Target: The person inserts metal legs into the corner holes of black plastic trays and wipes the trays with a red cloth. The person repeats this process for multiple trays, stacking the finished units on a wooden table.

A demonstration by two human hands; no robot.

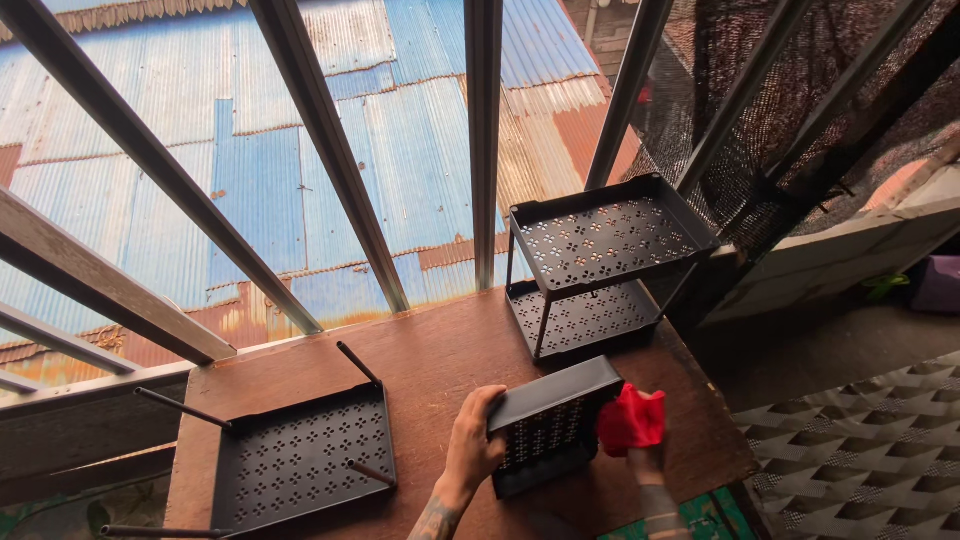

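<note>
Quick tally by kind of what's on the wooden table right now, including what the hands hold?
Black perforated trays: 4, namely two stacked in the rack, one with legs up, one tilted in the left hand, its tray.
Red cloths: 1, at the right hand.
Total: 5

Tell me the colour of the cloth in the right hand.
The cloth is bright red, bunched in the right hand; the head view shows it.

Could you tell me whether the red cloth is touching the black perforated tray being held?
Touching: the head view shows the red cloth pressed against the black perforated tray.
</note>
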